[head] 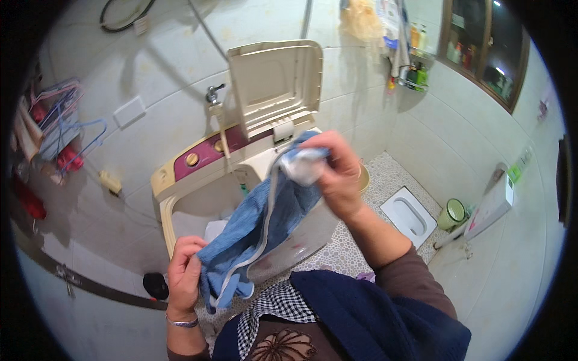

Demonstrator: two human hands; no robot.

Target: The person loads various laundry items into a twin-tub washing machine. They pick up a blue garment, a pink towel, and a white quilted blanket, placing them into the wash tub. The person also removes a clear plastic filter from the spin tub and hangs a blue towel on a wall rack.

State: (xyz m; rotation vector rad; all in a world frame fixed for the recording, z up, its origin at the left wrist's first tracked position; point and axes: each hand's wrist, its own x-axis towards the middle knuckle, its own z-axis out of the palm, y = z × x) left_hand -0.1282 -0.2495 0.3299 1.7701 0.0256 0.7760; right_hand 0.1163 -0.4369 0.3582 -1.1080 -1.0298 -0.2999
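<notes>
A blue denim garment (246,216) with a pale trim along one edge is stretched between my two hands, over a twin-tub washing machine (165,216). At its lower left end, my left hand (184,270) pinches the cloth between thumb and fingers. Higher up and to the right, my right hand (338,176) grips the other end, where a whitish bunched part (305,166) is blurred. The machine's right lid (276,85) stands raised. Inside the left tub (203,198), white cloth (215,230) shows partly behind the garment. The garment hides much of the machine's right side.
A water tap (213,94) with a hose is on the wall behind the machine. Hangers (67,122) with clothing hang at the left. A squat toilet (408,216) lies in the pebbled floor, near a green bin (451,213). Corner shelves (413,83) hold bottles.
</notes>
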